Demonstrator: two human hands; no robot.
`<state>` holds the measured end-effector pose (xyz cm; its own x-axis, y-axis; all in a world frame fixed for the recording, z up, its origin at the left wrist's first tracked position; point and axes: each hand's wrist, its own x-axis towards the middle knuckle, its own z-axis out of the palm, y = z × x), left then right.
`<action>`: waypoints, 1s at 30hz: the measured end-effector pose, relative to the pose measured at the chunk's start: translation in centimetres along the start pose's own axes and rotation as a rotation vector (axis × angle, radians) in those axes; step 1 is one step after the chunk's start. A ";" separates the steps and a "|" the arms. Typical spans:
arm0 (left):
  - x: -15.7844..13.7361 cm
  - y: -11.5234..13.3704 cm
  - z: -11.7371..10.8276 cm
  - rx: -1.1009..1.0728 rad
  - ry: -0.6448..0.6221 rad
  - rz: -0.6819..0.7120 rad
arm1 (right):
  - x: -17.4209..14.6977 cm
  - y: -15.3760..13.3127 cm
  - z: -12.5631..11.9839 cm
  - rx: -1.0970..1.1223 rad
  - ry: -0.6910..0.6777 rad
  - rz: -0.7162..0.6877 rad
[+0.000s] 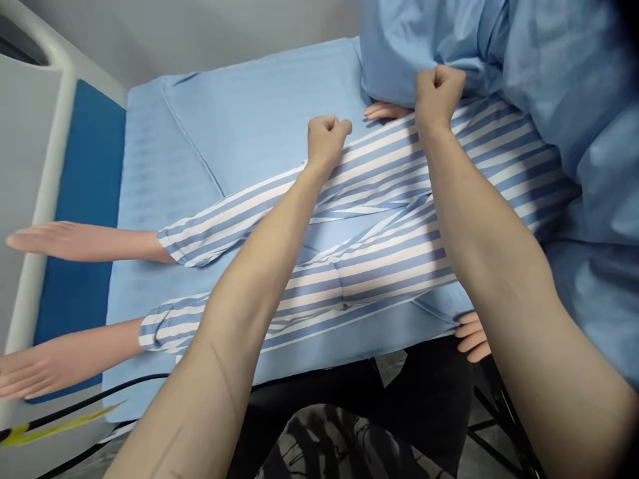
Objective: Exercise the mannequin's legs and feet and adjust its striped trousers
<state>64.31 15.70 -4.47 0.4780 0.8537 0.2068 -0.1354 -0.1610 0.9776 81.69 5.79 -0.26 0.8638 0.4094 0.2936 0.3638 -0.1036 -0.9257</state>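
A manikin in blue-and-white striped trousers lies on a bed with its legs stretched to the left. My left hand is closed in a fist at the far leg, around the knee. My right hand, also a fist, is over the upper thigh of that leg, beside the blue quilt. Nothing shows in either fist. Whether the fists press on the trousers cannot be told. One manikin hand sticks out from under the quilt next to my right fist; the other hangs at the near bed edge.
A light blue sheet covers the mattress. At the left stands the white bed end board with a blue panel, the manikin's bare feet reaching past it. Black cables and a yellow strap are at the lower left.
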 end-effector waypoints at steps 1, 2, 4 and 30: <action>-0.3 0.5 -0.3 -0.002 0.003 -0.001 | -0.1 0.0 0.0 -0.054 0.058 -0.066; -0.7 1.2 -0.7 -0.003 0.012 -0.007 | -0.2 -0.2 0.0 -0.075 0.107 -0.108; -1.7 2.6 -2.4 -0.002 0.040 -0.021 | -0.5 -1.0 0.0 -0.009 0.137 -0.083; -10.5 4.3 -29.1 0.237 0.436 -0.073 | -28.0 -15.5 24.5 0.393 -0.564 0.053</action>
<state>33.46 20.46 -3.54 0.0646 0.9863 0.1515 0.1101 -0.1580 0.9813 43.31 18.17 0.03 0.5249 0.8329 0.1752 0.0803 0.1565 -0.9844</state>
